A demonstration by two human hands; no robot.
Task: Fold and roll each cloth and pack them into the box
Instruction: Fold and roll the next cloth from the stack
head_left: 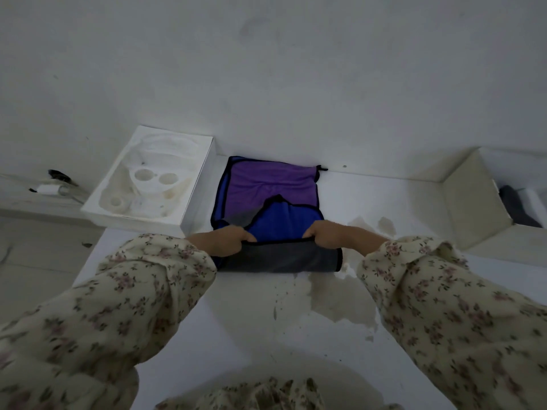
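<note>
A stack of cloths lies on the white table in front of me. A purple cloth (pixel 266 184) with black trim is farthest, a blue cloth (pixel 284 223) lies over it, and a grey cloth (pixel 281 257) is nearest. My left hand (pixel 220 242) and my right hand (pixel 328 235) each grip the grey cloth's black-trimmed upper edge, one at each end. The white box (pixel 195 187) stands to the left of the cloths, with a moulded white insert inside it.
The white table (pixel 236 321) carries brownish stains right of and below the cloths. A beige open box or bin (pixel 473 199) stands at the right with something dark behind it. A white wall rises just behind the cloths. Small clutter lies on a ledge far left.
</note>
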